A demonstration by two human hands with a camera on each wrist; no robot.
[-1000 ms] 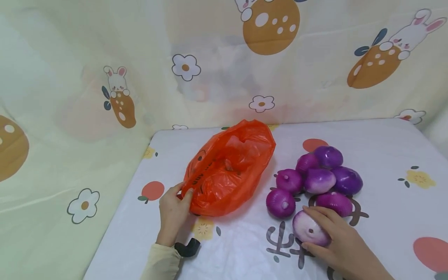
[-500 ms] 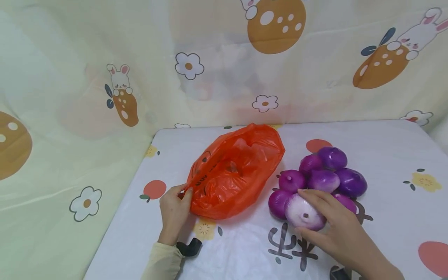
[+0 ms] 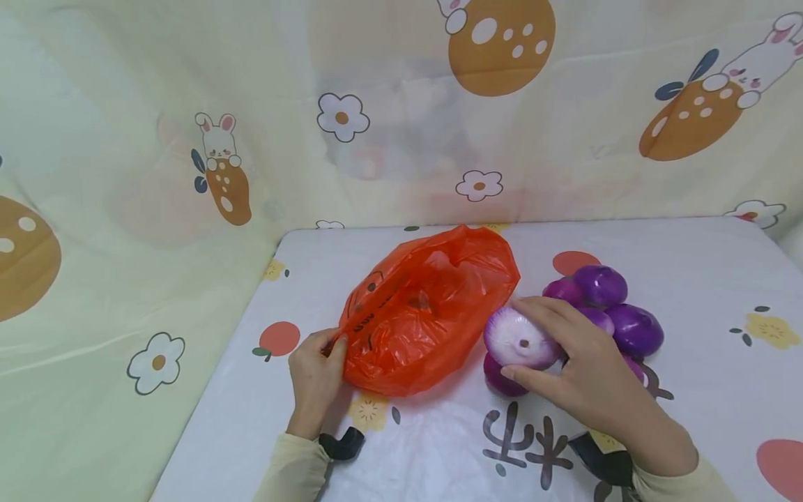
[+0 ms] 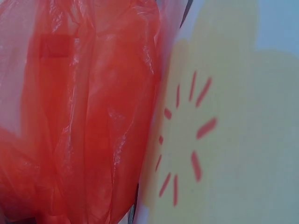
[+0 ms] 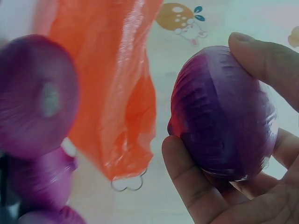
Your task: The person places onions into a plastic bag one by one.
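In the head view my right hand [image 3: 583,362] holds a purple and white onion [image 3: 517,339], thumb on the near side and fingers over the far side. The right wrist view shows the same onion [image 5: 222,114] gripped between thumb and fingers. My left hand [image 3: 318,380] pinches the near left rim of a red plastic bag [image 3: 433,314], whose mouth gapes upward. Creased bag plastic [image 4: 93,112] fills the left of the left wrist view; the hand is barely seen there. Behind and beneath the held onion sit several purple onions [image 3: 633,329], some partly hidden by my right hand.
A white printed cloth [image 3: 439,446] covers the table. At the back and left hangs a cream curtain [image 3: 401,153] with rabbit and flower prints. One purple onion [image 3: 502,376] lies between the bag and my right hand. Black straps [image 3: 602,460] are at both wrists.
My right hand has lifted the onion off the table and carried it leftward and away from me, toward the bag. The left hand keeps its pinch on the bag's rim.
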